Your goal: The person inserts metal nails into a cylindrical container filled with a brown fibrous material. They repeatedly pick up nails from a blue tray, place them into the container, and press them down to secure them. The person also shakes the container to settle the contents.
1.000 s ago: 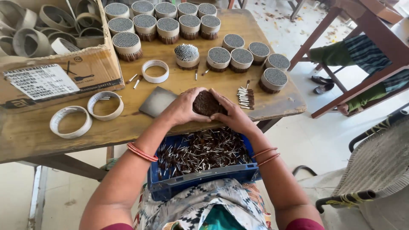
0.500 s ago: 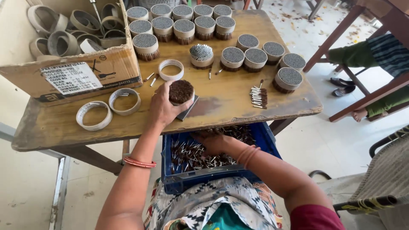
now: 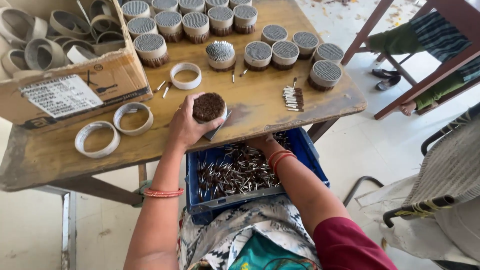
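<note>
- Far left, an open cardboard box (image 3: 75,85) stands on the wooden table (image 3: 260,112), filled with empty grey card rings.
- Just near of the box, two empty rings (image 3: 97,138) lie flat on the table, side by side and apart from each other.
- A third empty ring (image 3: 185,75) lies farther back, with a few loose sticks just to its left.
- The left hand (image 3: 187,125) is clasped around a packed ring of dark sticks (image 3: 208,107), fingers curled about its wall. The ring rests at the near edge of the table, dark stick ends facing up, on or just beside a flat grey plate (image 3: 220,127).
- Orange bangles (image 3: 163,192) circle the left forearm.
- Below the table edge, a blue crate (image 3: 310,160) of loose dark sticks with pale tips sits on the person's lap.
- The right hand (image 3: 260,143) reaches into the far side of the crate, under the table edge; most of it is hidden, so its grip cannot be told.
- Along the far side of the table, many filled rings (image 3: 257,51) stand in rows, grey stick ends up.
- Right of centre, a small bundle of sticks (image 3: 292,98) lies flat on the table.
- Far right, a red wooden frame (image 3: 425,55) stands on the floor.
</note>
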